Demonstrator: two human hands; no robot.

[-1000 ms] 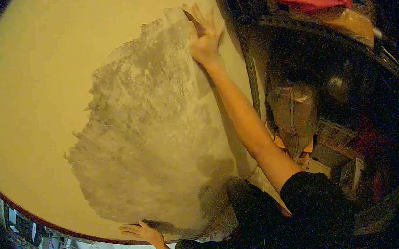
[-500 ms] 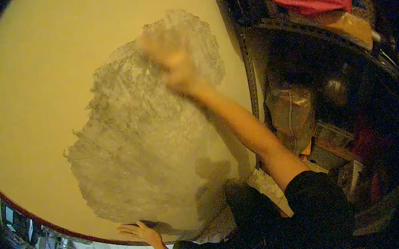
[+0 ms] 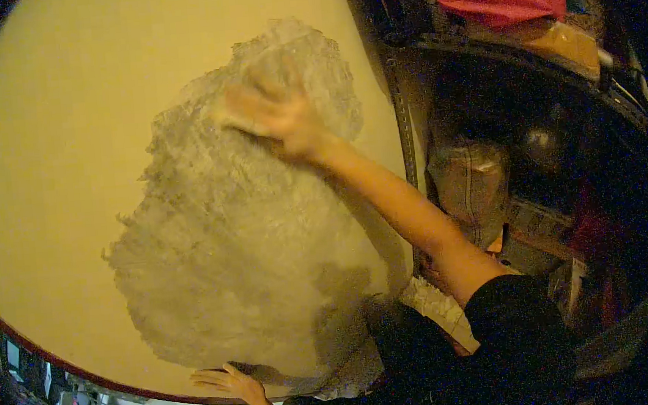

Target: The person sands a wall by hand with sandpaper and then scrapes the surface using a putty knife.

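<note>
The grey patch (image 3: 228, 240) lies toward 9 o'clock on the yellow surface (image 3: 70, 161). Over its 12 o'clock part, the right hand (image 3: 273, 117) is blurred; I cannot tell its finger state. At 6 o'clock, the left hand (image 3: 235, 383) lies flat, fingers slightly spread, beside the dark red edge (image 3: 78, 366).

The blurred right hand (image 3: 273, 117) is over a rough grey patch (image 3: 220, 233) on a yellowish surface (image 3: 68, 146); the left hand (image 3: 239, 383) lies spread near its dark edge (image 3: 125, 387).
</note>
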